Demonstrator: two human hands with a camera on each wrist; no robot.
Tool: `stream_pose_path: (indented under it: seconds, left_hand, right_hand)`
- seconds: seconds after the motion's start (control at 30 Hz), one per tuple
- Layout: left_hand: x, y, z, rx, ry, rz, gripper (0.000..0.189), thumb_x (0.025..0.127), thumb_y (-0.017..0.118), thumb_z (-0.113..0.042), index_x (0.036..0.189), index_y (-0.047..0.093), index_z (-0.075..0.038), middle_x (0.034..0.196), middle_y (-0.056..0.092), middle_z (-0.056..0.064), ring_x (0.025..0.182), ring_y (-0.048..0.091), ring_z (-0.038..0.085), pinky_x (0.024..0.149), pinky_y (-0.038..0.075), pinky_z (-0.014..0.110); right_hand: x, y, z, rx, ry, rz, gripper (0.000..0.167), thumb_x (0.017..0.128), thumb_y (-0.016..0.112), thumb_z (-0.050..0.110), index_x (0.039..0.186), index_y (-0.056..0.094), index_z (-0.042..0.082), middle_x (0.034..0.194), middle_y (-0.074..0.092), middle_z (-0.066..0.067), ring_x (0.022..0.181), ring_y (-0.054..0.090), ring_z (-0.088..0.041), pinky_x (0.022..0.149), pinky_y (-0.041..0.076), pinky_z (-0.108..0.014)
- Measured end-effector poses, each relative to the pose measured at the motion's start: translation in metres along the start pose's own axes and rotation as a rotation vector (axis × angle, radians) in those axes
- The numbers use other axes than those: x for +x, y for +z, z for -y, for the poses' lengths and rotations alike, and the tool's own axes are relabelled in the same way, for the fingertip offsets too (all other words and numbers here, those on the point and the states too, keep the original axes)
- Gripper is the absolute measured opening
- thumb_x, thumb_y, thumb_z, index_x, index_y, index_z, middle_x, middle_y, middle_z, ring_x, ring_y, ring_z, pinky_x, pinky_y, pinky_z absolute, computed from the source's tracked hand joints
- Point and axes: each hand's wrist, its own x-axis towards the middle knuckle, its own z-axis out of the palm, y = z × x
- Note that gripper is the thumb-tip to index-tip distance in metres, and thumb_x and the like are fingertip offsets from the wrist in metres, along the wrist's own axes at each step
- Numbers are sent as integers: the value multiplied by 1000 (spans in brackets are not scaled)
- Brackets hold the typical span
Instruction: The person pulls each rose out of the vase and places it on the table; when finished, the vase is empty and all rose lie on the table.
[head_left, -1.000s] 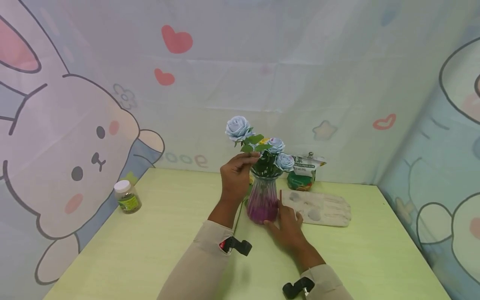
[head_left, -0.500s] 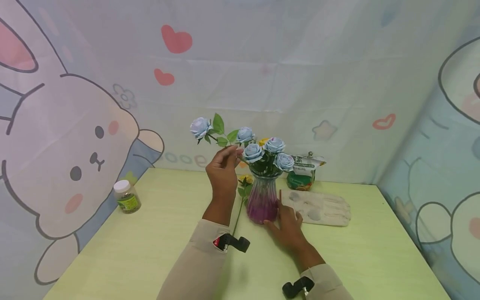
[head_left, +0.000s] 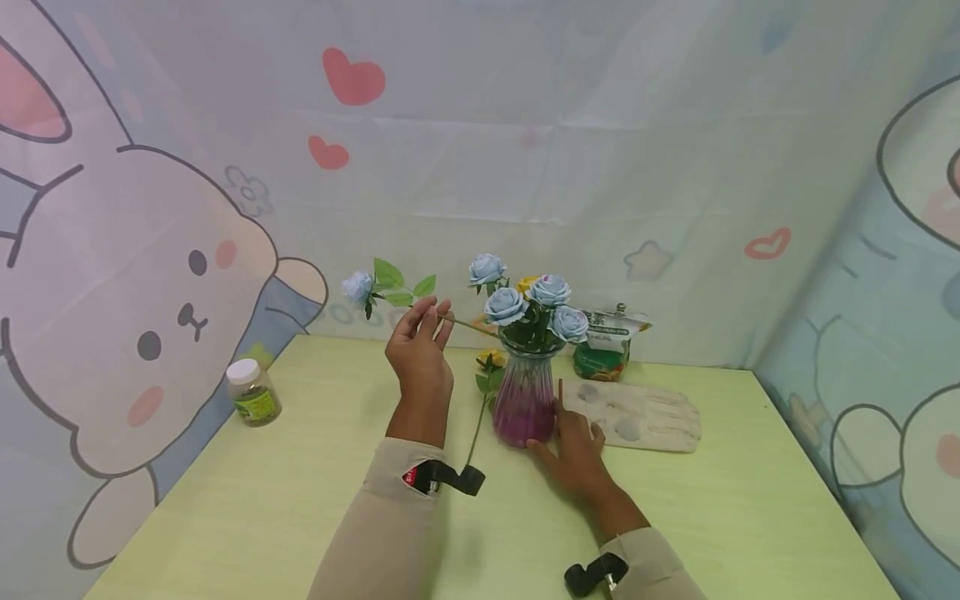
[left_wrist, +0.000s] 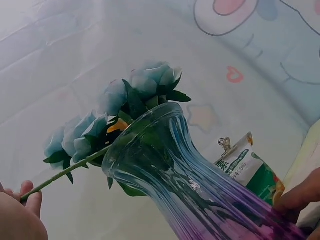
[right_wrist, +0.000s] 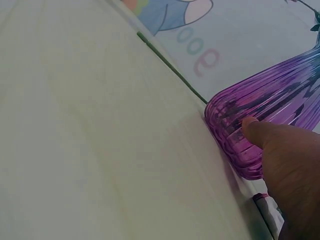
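My left hand (head_left: 422, 371) pinches the green stem of a light blue rose (head_left: 357, 287), held nearly level to the left of the glass vase (head_left: 519, 392). That stem (left_wrist: 70, 170) reaches the vase's rim; whether its end lies inside, I cannot tell. The vase is ribbed, clear above and purple below, and holds several blue roses (head_left: 506, 307) and a yellow flower (head_left: 527, 283). My right hand (head_left: 576, 458) holds the vase low on its right side, the thumb (right_wrist: 255, 131) against the purple glass. The other fingers are partly hidden.
A yellow rose (head_left: 491, 358) with a long stem lies left of the vase. A white-capped jar (head_left: 255, 396) stands at the table's left. Behind and right of the vase are a clipped green-and-white bag (head_left: 603, 350) and cream fabric gloves (head_left: 652, 417). A printed curtain (head_left: 540, 167) backs the table.
My left hand has moved left and slightly down, tipping the blue rose from above the vase to nearly level at its left. The right hand and vase have stayed put.
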Motion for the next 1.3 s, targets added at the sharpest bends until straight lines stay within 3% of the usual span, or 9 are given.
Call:
stream_pose_path:
  seconds: [0.17, 0.3, 0.43, 0.57, 0.7, 0.83, 0.93, 1.07, 1.3]
  left_hand:
    - [6, -7, 3, -80, -132, -45, 21, 110, 61, 2, 129, 70, 5, 127, 68, 14, 109, 79, 21, 102, 65, 32]
    - [11, -17, 4, -45, -235, 6, 28, 110, 61, 2, 137, 66, 5, 120, 73, 11, 106, 80, 18, 100, 65, 28]
    - [15, -33, 3, 138, -323, 148, 33, 111, 61, -1, 143, 64, 5, 129, 75, 11, 107, 81, 14, 102, 64, 27]
    - [19, -53, 5, 404, -387, 323, 36, 112, 60, -3, 147, 64, 4, 138, 74, 11, 109, 79, 11, 101, 64, 25]
    - [22, -73, 11, 615, -406, 422, 35, 113, 59, -5, 147, 64, 3, 145, 71, 16, 112, 77, 11, 98, 64, 23]
    - [24, -86, 19, 730, -404, 455, 31, 113, 59, -4, 142, 67, 3, 144, 71, 21, 113, 76, 16, 95, 65, 25]
    - [25, -93, 26, 804, -402, 443, 25, 112, 59, -3, 133, 72, 3, 136, 75, 20, 114, 76, 24, 89, 66, 25]
    - [24, -97, 36, 858, -402, 431, 21, 111, 59, -1, 125, 75, 4, 129, 78, 20, 117, 74, 35, 83, 65, 24]
    - [16, -102, 48, 880, -370, 457, 20, 110, 58, 4, 121, 74, 9, 122, 78, 26, 109, 75, 34, 81, 65, 28]
  right_hand:
    - [-1, -1, 2, 12, 4, 6, 86, 104, 74, 37, 167, 33, -5, 150, 59, -25, 146, 46, -46, 123, 13, -81]
    - [-2, -2, 3, 20, 0, 0, 86, 104, 75, 36, 167, 34, -5, 150, 59, -25, 146, 46, -46, 122, 13, -81]
    - [-1, -2, 4, 22, -11, -3, 86, 104, 75, 36, 167, 34, -5, 150, 59, -25, 146, 46, -47, 122, 13, -82]
    - [0, -3, 4, 24, -15, -2, 86, 104, 74, 37, 167, 34, -6, 150, 59, -26, 146, 46, -47, 122, 13, -82]
    - [1, -3, 3, 18, -10, 1, 87, 104, 73, 38, 167, 33, -6, 151, 59, -26, 146, 46, -47, 121, 13, -83]
    - [0, -2, 1, 18, -7, 1, 87, 104, 73, 37, 167, 32, -6, 151, 59, -26, 145, 46, -47, 121, 14, -82]
    - [0, -2, 1, 25, -8, -1, 86, 104, 74, 37, 167, 33, -6, 150, 59, -26, 145, 46, -47, 121, 14, -82]
    - [0, -3, 1, 28, -12, -3, 86, 103, 74, 36, 166, 34, -6, 150, 59, -26, 145, 45, -47, 120, 14, -82]
    - [0, -2, 1, 22, -16, -7, 85, 104, 75, 35, 166, 35, -6, 149, 60, -26, 144, 46, -47, 120, 15, -82]
